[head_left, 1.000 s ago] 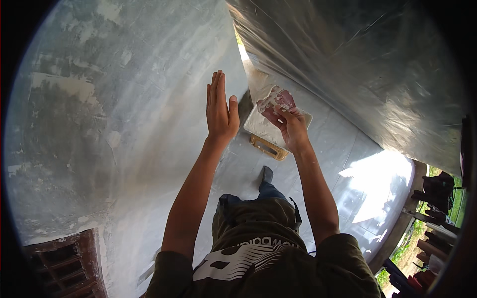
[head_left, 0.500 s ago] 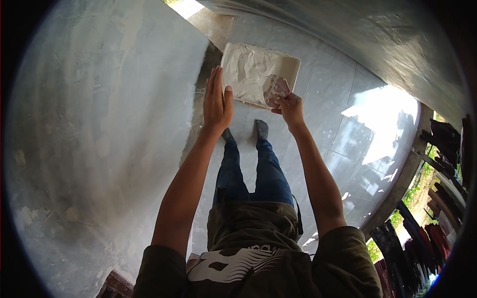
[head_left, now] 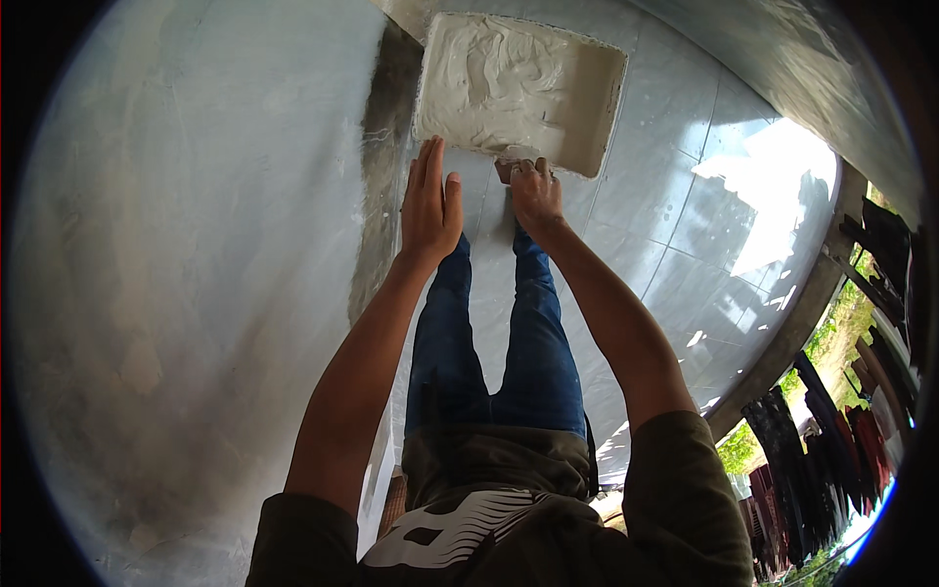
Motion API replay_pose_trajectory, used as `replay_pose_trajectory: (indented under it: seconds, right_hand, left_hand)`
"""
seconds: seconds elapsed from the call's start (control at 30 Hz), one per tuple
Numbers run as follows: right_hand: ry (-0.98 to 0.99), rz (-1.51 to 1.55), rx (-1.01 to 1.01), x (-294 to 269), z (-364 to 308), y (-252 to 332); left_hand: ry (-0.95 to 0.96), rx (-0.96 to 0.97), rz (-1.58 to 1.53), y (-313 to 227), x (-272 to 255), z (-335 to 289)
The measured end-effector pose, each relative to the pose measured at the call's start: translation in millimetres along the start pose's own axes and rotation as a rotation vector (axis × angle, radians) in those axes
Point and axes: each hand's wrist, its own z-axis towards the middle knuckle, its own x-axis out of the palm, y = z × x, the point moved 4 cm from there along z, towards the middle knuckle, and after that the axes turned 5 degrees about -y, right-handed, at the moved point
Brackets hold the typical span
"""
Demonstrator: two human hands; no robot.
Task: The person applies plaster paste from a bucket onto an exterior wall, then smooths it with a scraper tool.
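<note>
A rectangular tray (head_left: 595, 132) holds thick off-white wall putty (head_left: 489, 83), heaped and streaked toward its left side, with a thinner smear on the right. My right hand (head_left: 537, 194) grips a flat putty scraper (head_left: 506, 170) at the tray's near edge; its blade is partly hidden by my fingers, and some putty shows on it. My left hand (head_left: 430, 207) is stretched out with fingers straight and close together. It holds nothing and appears just below the tray's near left corner, beside the wall; whether it touches either one, I cannot tell.
A grey, patchily coated wall (head_left: 205, 245) fills the left, with a darker bare strip (head_left: 377, 166) along its lower edge. Grey tiles (head_left: 646, 186) cover the floor, sunlit at the right. Dark clothes (head_left: 802, 470) hang by an opening at the far right.
The tray now looks larger and higher in view. My right hand has moved left to the tray's near edge, and the scraper has turned. My left hand stays outstretched.
</note>
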Motion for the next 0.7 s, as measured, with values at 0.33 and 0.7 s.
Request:
replay_pose_trajectory:
  seconds: [0.33,0.7]
  right_hand:
    - [0.022,0.410,0.223,-32,-36,19]
    - [-0.362,2.077,1.160,82,-106,-29]
  left_hand:
    - [0.050,-0.042,-0.005,28,-8,-27]
    - [0.097,-0.030,0.003,31,9,-29]
